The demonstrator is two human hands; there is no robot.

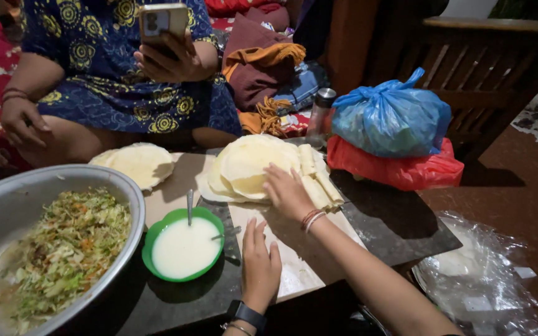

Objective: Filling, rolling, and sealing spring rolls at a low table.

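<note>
Fingers of my right hand (286, 191) lie spread and flat on the stack of round pale wrappers (247, 167), the fingertips on the top sheet near its edge; nothing is gripped. Just beside that hand, toward the right, a row of rolled wrappers (320, 183) lies touching the stack. My left hand (260, 264) rests open, palm down, on the light cutting board (294, 274) below the stack, holding nothing; a dark watch sits on that wrist. Left of this hand stands a green bowl (157, 233) of white liquid with a spoon in it. Further left is a large metal basin (7, 193) of shredded vegetable filling. A second pile of wrappers (138, 163) lies behind the bowl. Across from me another person holds up a phone (162, 20). A blue plastic bag (390, 118) sits on a red one (400, 169) at the right.
</note>
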